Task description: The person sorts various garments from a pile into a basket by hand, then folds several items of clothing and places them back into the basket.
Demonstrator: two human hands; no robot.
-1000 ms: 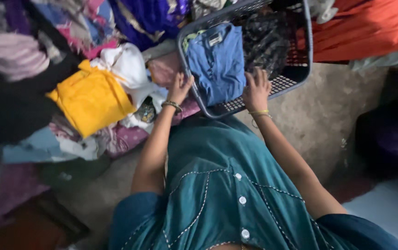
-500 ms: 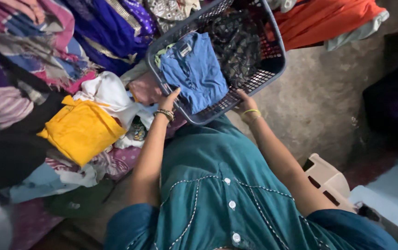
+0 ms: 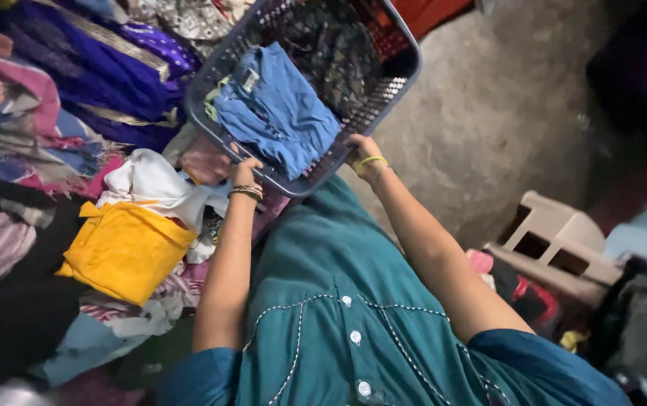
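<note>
Hands are both on the near rim of the grey perforated plastic laundry basket (image 3: 402, 71), which sits tilted on the bare concrete floor (image 3: 504, 98) right in front of the person's teal tunic (image 3: 353, 301). Left hand (image 3: 246, 171), with dark bangles at the wrist, has its fingers curled over the rim at the near left corner; right hand (image 3: 361, 149), with a yellow-green bangle, grips the rim further right, though the fingertips are tucked out of sight so I can't say how tight that grip is. As for progress: a folded blue shirt (image 3: 274, 113) already lies flat inside the basket, next to a dark patterned garment (image 3: 331, 45), so I'd say the basket is partly filled. Plenty looks left, though. A folded yellow cloth (image 3: 124, 252) and a crumpled white cloth (image 3: 154, 184) sit just left of the basket on a big loose heap, with purple gold-trimmed fabric (image 3: 90, 60) behind them. A beige plastic stool (image 3: 553, 244) lies tipped off to the right, well apart from the basket.
</note>
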